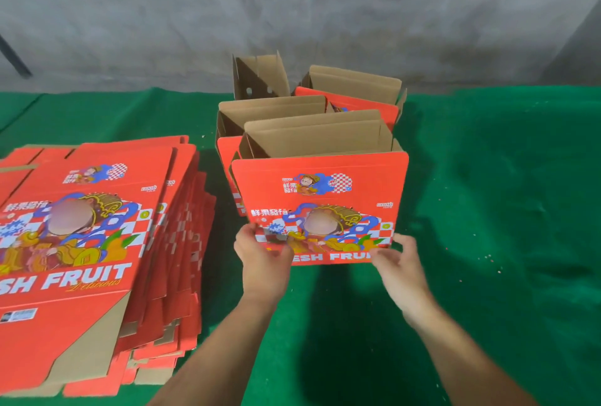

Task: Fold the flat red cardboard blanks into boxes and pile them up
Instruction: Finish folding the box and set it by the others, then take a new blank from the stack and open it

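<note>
Hands gripping folded box low, over green desk
Left hand [265, 254] and right hand [398, 264] pinching box [320, 197] bottom corners; risk: tipping, knocking folded boxes [351, 93] behind

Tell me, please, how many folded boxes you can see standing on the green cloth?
4: the nearest box, held by both hands; one behind it to the left; one back right; one rearmost. Others may be hidden.
</note>
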`<move>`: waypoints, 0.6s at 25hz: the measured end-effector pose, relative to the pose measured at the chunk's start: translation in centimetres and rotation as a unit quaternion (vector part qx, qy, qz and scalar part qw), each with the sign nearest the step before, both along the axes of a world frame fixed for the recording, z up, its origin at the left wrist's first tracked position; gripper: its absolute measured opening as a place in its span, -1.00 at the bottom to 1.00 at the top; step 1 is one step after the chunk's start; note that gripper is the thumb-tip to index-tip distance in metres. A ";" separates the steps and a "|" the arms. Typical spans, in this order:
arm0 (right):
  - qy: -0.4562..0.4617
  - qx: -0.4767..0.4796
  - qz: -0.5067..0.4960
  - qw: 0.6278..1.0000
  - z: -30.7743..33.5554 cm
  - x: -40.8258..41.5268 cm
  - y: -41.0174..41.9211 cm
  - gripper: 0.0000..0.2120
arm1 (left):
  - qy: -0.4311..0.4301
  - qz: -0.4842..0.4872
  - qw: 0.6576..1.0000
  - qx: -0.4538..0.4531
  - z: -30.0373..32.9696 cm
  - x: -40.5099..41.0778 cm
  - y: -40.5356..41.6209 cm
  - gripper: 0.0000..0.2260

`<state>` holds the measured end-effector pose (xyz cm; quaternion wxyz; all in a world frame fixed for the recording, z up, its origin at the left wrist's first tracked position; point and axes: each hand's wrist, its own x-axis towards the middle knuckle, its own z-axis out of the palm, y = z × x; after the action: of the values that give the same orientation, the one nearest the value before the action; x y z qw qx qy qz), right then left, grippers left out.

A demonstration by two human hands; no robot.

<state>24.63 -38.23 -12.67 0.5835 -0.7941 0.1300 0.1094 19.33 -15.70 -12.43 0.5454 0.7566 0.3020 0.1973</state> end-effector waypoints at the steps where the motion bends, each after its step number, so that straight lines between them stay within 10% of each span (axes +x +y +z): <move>1: 0.004 0.017 0.008 1.000 -0.3 0.4 0.4 -0.55 | -0.017 -0.020 0.999 -0.021 -0.5 0.2 0.0 -0.45; 4: 0.017 0.087 0.057 0.994 -0.2 2.9 1.3 -0.18 | 0.105 -0.199 0.973 0.045 -0.2 2.1 1.1 -0.25; 7: 0.030 0.035 0.141 0.989 1.2 3.2 3.7 -0.41 | 0.299 -0.337 0.889 0.080 2.8 4.6 0.5 -0.36; 11: 0.039 -0.005 0.171 0.984 1.4 -0.5 6.3 -0.54 | 0.161 -0.268 0.950 -0.027 3.9 3.7 -1.8 -0.72; 15: 0.056 0.059 0.193 0.978 1.7 -3.0 8.8 -0.58 | 0.089 -0.218 0.968 -0.084 4.6 -0.3 -2.1 -0.61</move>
<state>21.65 -29.40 -10.97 0.5891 -0.7607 0.0000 0.2724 19.05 -17.81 -7.80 0.6074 0.7705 0.1925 -0.0208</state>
